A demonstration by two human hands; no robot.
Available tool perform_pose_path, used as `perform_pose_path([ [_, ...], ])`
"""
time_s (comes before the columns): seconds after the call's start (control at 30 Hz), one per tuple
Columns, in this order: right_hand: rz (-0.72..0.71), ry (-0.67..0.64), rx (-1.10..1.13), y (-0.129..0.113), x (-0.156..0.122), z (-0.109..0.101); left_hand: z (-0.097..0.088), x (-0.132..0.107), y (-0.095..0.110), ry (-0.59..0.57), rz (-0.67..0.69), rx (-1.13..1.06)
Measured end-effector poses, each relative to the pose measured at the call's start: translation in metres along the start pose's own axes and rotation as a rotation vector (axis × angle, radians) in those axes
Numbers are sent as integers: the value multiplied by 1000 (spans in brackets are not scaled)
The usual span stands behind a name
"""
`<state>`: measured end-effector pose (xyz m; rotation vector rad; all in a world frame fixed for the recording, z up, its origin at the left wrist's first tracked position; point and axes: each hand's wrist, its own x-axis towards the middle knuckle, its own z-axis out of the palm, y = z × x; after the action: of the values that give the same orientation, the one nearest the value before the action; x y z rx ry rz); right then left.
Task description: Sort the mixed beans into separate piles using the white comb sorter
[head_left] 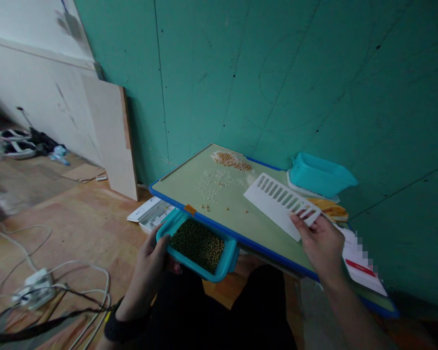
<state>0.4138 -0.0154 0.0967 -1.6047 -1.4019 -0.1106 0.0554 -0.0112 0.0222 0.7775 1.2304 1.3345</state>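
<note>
My left hand grips the near left corner of a teal tray filled with green beans, held just below the front edge of a small green table with a blue rim. My right hand pinches the near end of a white slotted plastic scraper that lies on the table top. Ahead of the scraper lie scattered white rice grains, a few loose yellow beans and a pile of yellow beans at the far edge.
An empty teal tray rests at the table's far right against the green wall, with a yellow packet and white papers beside it. A white container lies on the floor under the table. A power strip and cables spread across the wooden floor at left.
</note>
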Motion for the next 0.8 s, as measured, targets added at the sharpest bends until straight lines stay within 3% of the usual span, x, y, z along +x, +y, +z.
perform_pose_path([
  [0.13, -30, 12, -96, -2, -31, -9, 0, 2, -5, 3, 14, -22],
  [0.3, -234, 44, -148, -15, -49, -2, 1, 0, -5, 9, -11, -7],
  [0.53, -495, -70, -90, -46, -78, -6, 1, 0, -4, 9, 5, 9],
  [0.67, -646, -46, -33, -59, -78, -7, -1, 3, -4, 15, -11, 1],
  [0.8, -601, 108, -158, -49, -62, 0, 1, 3, 0, 16, -22, -14],
])
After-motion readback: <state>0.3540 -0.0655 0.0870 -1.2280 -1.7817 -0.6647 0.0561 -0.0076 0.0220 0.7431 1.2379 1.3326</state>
